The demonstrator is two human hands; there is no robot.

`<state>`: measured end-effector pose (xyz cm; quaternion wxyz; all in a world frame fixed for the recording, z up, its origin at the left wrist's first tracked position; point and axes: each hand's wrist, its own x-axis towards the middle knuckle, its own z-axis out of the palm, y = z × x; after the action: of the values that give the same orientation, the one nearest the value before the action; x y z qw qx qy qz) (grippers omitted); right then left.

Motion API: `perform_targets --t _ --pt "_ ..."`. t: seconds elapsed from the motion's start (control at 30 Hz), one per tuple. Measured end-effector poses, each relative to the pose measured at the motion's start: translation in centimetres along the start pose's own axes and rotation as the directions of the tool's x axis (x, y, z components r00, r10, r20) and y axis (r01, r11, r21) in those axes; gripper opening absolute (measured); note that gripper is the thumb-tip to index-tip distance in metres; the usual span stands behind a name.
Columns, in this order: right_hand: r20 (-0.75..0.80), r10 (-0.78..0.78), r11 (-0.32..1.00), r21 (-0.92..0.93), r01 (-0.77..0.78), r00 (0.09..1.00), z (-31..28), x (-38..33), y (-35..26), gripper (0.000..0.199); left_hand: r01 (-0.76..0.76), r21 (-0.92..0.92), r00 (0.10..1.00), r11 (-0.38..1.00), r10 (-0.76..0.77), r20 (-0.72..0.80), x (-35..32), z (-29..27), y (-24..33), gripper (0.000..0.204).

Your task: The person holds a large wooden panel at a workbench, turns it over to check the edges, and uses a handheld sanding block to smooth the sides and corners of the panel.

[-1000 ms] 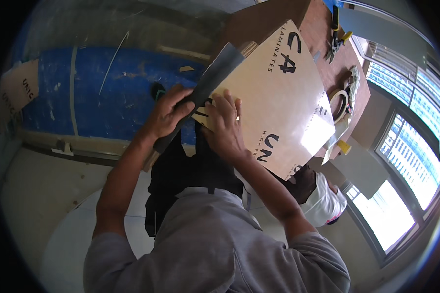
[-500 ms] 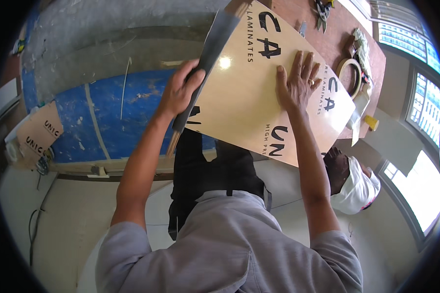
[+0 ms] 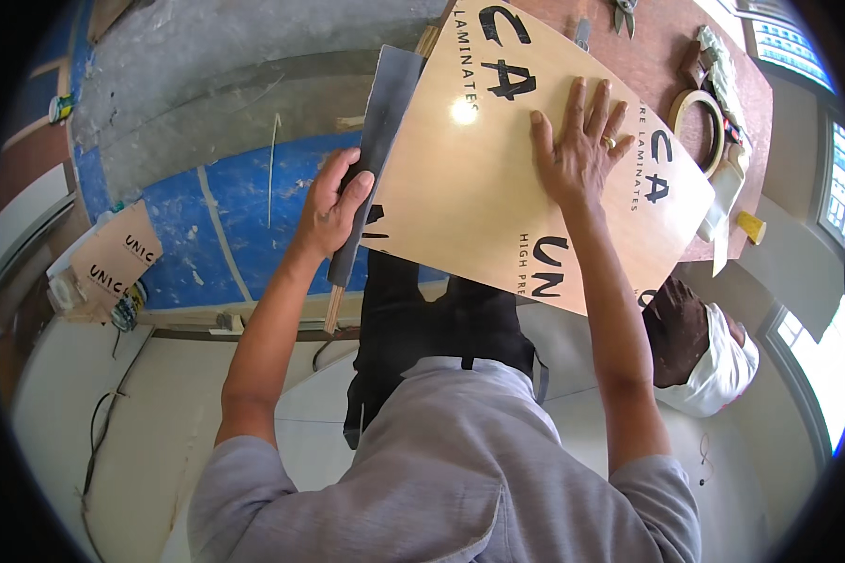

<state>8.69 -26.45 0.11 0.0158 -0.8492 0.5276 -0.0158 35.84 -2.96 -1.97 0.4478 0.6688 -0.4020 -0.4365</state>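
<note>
Along the upper right, a reddish-brown table is strewn with metal snips, a tape roll and crumpled cloth, with a yellow cylinder seen at its lower edge. At the right, a co-worker in white is partly hidden by the corner of a large tan sheet. At the left, a blue covering is crossed by a pale line, a printed card is seen beyond it, and a black cable is trailed down the pale floor. The sheet is positioned in front of the person's legs, angled across part of the table, which is blocked from view there; whether it is supported by the table cannot be told. It is smooth, flat and glossy, marked with bold black lettering and one bright glare spot. Along its left edge, a dark grey strip with wood showing at both ends is clamped in the left hand. The right hand is laid flat on the sheet, fingers spread apart.
</note>
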Motion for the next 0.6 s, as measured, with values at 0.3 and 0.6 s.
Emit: perform_targets --t 0.3,0.6 --pt "0.009 -0.022 0.999 0.025 0.022 1.000 -0.2 0.0 -0.2 0.088 -0.054 -0.014 0.996 0.998 0.053 -0.073 10.4 1.5 4.1 0.041" --pt "-0.003 -0.047 0.999 -0.005 0.047 0.999 -0.1 -0.4 -0.1 0.088 0.004 0.033 0.997 0.999 -0.002 -0.082 2.1 1.1 3.2 0.032"
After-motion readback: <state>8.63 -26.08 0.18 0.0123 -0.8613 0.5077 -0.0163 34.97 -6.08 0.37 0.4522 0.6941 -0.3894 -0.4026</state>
